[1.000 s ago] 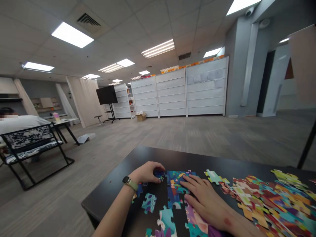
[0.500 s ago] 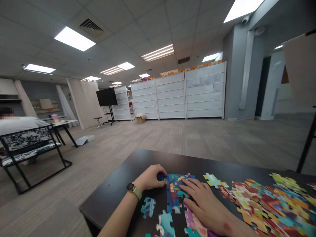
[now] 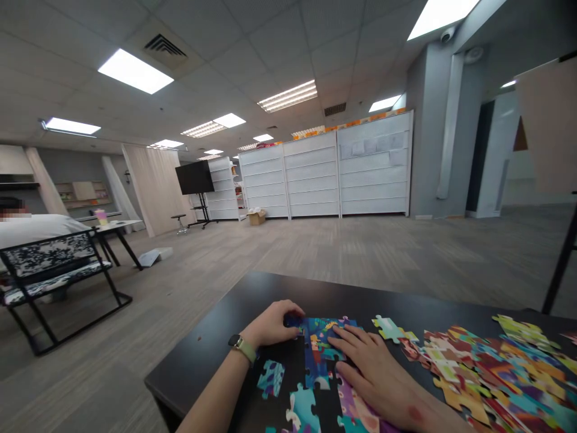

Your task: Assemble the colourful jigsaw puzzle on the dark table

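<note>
On a black table [image 3: 211, 349] facing white shelving [image 3: 311, 180], the left hand [image 3: 273, 325] pinches a blue piece [image 3: 294, 323]; the right hand [image 3: 370, 359] lies spread.

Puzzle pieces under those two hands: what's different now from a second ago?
The left hand and the dark-blue piece it holds have moved to the right, closer to the joined blue section. Nothing visibly let go. The right hand stays spread over that section's right side; the loose teal piece and the heaped pieces look unchanged.

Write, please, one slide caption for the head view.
The left hand holds a blue puzzle piece beside joined pieces, where the right hand rests.
</note>
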Demonstrator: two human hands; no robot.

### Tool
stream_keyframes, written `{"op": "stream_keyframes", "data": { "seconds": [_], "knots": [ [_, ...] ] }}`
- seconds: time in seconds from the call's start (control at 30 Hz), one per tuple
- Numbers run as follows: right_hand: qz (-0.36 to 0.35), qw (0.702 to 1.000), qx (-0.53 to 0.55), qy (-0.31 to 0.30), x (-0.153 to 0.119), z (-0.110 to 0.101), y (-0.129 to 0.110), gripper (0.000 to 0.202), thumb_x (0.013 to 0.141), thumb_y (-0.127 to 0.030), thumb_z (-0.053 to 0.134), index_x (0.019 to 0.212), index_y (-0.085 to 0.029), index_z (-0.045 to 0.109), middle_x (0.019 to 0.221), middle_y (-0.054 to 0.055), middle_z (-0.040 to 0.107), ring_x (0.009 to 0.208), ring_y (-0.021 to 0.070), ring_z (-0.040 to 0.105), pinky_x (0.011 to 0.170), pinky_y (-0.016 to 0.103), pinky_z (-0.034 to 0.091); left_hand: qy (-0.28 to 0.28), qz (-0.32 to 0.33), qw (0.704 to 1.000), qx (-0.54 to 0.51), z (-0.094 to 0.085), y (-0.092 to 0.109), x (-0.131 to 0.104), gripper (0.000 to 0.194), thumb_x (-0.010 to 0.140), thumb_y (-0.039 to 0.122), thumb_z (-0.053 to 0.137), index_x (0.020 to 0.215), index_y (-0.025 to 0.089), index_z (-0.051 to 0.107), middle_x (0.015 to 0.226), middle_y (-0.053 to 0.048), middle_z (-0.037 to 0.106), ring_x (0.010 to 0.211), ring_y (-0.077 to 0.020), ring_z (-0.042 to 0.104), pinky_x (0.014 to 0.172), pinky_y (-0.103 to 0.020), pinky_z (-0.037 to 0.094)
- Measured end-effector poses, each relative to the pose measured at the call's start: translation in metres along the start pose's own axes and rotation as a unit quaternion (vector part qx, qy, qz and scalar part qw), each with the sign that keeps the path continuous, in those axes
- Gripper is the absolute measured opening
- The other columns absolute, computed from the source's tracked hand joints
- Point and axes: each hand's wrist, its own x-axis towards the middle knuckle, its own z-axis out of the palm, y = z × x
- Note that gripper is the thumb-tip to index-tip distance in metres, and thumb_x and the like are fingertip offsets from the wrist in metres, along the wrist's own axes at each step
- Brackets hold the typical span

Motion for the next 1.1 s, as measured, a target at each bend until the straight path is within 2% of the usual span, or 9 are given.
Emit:
{"op": "stream_keyframes", "data": {
  "seconds": [0.1, 0.2, 0.43, 0.67, 0.73, 0.87, 1.1],
  "knots": [
    [-0.005, 1.0, 0.009, 0.005, 0.0, 0.001, 0.001, 0.052, 0.099, -0.057, 0.038, 0.144, -0.034, 0.053, 0.157, 0.002, 0.043, 0.147, 0.0318, 0.032, 0.118, 0.056, 0.023, -0.004, -0.012, 1.0, -0.003, -0.004, -0.003, -0.002, 0.054, 0.069, 0.014, 0.073, 0.123, 0.022, 0.065, 0.116, -0.005, 0.069, 0.105, -0.0229, 0.063, 0.091, -0.031, 0.049],
    [-0.006, 1.0, 0.014, 0.009, 0.0, 0.0, 0.001, 0.052, 0.099, -0.057, 0.039, 0.144, -0.035, 0.054, 0.157, 0.002, 0.043, 0.146, 0.0325, 0.033, 0.118, 0.056, 0.023, -0.02, -0.016, 1.0, 0.001, -0.007, -0.005, -0.002, 0.061, 0.063, 0.021, 0.082, 0.122, 0.023, 0.066, 0.114, -0.005, 0.069, 0.104, -0.025, 0.062, 0.093, -0.034, 0.048],
    [0.003, 1.0, 0.002, 0.002, -0.001, -0.001, -0.001, 0.052, 0.1, -0.057, 0.037, 0.144, -0.034, 0.053, 0.157, 0.002, 0.043, 0.147, 0.0318, 0.032, 0.119, 0.056, 0.023, -0.029, -0.016, 0.999, -0.013, -0.006, -0.003, -0.001, 0.063, 0.062, 0.017, 0.083, 0.123, 0.023, 0.067, 0.116, -0.005, 0.064, 0.103, -0.0227, 0.06, 0.088, -0.03, 0.048],
    [-0.005, 1.0, 0.007, 0.008, 0.0, 0.001, 0.002, 0.053, 0.1, -0.058, 0.037, 0.143, -0.034, 0.054, 0.156, 0.002, 0.045, 0.146, 0.032, 0.033, 0.118, 0.056, 0.024, -0.03, -0.016, 0.999, -0.035, -0.009, -0.007, 0.0, 0.058, 0.06, 0.022, 0.085, 0.116, 0.024, 0.071, 0.109, -0.003, 0.062, 0.082, -0.0157, 0.055, 0.07, -0.025, 0.047],
    [-0.004, 1.0, 0.008, 0.006, 0.0, 0.0, 0.001, 0.052, 0.1, -0.057, 0.037, 0.144, -0.035, 0.054, 0.157, 0.002, 0.044, 0.146, 0.0323, 0.033, 0.118, 0.057, 0.024, -0.022, -0.01, 0.999, -0.042, -0.009, -0.009, 0.0, 0.054, 0.06, 0.018, 0.082, 0.113, 0.023, 0.072, 0.106, -0.002, 0.061, 0.078, -0.0141, 0.054, 0.069, -0.024, 0.046],
    [0.0, 1.0, 0.004, 0.003, -0.002, -0.001, -0.001, 0.051, 0.1, -0.057, 0.037, 0.144, -0.036, 0.053, 0.157, 0.001, 0.043, 0.146, 0.032, 0.032, 0.118, 0.057, 0.023, 0.001, -0.009, 0.998, -0.061, -0.005, -0.011, 0.002, 0.047, 0.067, 0.006, 0.064, 0.111, 0.022, 0.073, 0.103, -0.002, 0.062, 0.076, -0.0122, 0.055, 0.069, -0.022, 0.045],
    [-0.002, 1.0, 0.004, 0.006, -0.002, -0.002, -0.002, 0.052, 0.1, -0.057, 0.038, 0.143, -0.034, 0.055, 0.157, 0.002, 0.044, 0.146, 0.0318, 0.033, 0.118, 0.056, 0.024, 0.029, -0.062, 0.997, -0.046, -0.001, -0.018, 0.008, 0.037, 0.078, 0.007, 0.051, 0.109, 0.015, 0.069, 0.086, -0.003, 0.068, 0.075, -0.0156, 0.062, 0.066, -0.024, 0.047]
  ]
}}
